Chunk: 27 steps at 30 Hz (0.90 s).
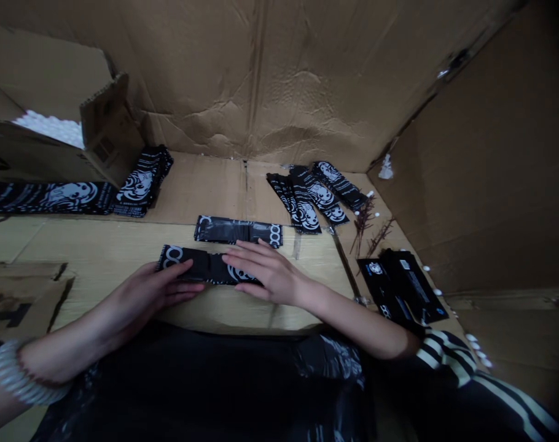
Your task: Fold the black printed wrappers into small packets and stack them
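A pair of long black printed packets (199, 264), or a small stack of them, lies crosswise in front of me. My left hand (162, 285) grips the left end, thumb on top and fingers curled under the near edge. Across the right end lies my right hand (268, 273), its fingers stretched out over the white print and its thumb along the near side. Just beyond, a second row of black packets (228, 229) rests on the table; the right fingertips are close to its near edge. Whether they touch it I cannot tell.
Black packets (314, 196) lie fanned at the back right, near brown twigs (365, 221). More black packages (408, 285) sit at right. At left, a cardboard box (109, 129) holds white pieces (51, 127), with packet stacks (141, 181) beside it. Cardboard walls (307, 80) enclose the table.
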Each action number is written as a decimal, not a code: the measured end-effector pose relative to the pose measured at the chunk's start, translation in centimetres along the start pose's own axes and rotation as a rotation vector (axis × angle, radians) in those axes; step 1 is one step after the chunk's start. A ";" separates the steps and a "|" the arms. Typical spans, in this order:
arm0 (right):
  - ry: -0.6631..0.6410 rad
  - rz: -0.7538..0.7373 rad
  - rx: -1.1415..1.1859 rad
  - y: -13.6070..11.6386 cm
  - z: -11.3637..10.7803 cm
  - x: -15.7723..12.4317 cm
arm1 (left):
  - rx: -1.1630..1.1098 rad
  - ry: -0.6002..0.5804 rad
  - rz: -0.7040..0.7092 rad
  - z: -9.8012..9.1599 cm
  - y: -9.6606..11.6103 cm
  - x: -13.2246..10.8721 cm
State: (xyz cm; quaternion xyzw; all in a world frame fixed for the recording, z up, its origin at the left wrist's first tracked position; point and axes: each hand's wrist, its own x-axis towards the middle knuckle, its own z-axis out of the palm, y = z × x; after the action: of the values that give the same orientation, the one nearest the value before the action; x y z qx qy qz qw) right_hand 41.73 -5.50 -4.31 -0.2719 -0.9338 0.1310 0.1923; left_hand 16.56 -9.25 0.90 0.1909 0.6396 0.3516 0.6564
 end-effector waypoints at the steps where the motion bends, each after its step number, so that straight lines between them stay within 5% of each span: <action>1: -0.031 -0.019 -0.031 0.0 0.0 -0.1 | 0.001 0.001 0.003 0.0 0.0 0.0; 9: -0.098 -0.149 -0.110 0.2 0.7 -0.1 | 0.060 -0.049 0.092 -0.6 -0.5 0.4; 18: -0.070 -0.137 -0.159 0.2 0.7 0.5 | 0.068 -0.143 0.150 -1.0 -0.4 0.5; 27: -0.088 -0.043 -0.092 0.1 -0.5 -0.4 | 0.001 -0.011 0.047 0.1 0.1 -0.3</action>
State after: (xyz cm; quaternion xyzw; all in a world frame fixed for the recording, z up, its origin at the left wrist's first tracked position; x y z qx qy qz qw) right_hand 42.29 -5.54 -4.00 -0.2544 -0.9520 0.0953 0.1413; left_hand 16.64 -9.41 1.21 0.2083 0.6315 0.3653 0.6514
